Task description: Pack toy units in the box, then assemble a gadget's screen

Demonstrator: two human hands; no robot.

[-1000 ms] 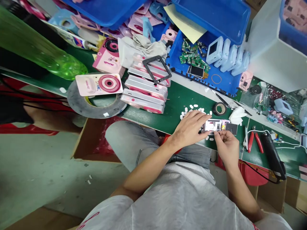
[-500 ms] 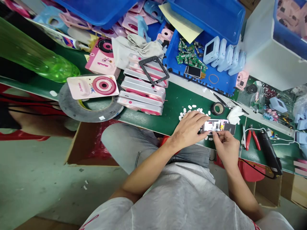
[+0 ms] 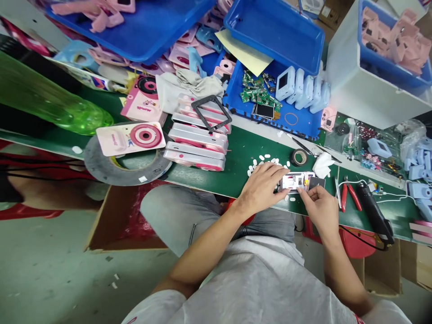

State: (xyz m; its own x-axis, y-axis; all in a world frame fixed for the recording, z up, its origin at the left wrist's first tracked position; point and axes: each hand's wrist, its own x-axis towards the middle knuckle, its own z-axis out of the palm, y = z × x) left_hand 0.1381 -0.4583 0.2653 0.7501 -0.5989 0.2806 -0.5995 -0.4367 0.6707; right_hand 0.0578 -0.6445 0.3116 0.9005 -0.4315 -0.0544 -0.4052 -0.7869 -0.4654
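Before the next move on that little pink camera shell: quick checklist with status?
1. Left hand steadies the open camera shell on the green table: ok.
2. Right hand pinches at the shell's right end, beside the small black screen: ok.
3. Screen seated in the shell: cannot tell, fingers cover the joint.
4. White pads lie loose beside the left hand, close to the shell: not ok.
5. Red pliers and black tool lie apart to the right: ok.
6. Tape roll behind the shell, not touching it: ok.
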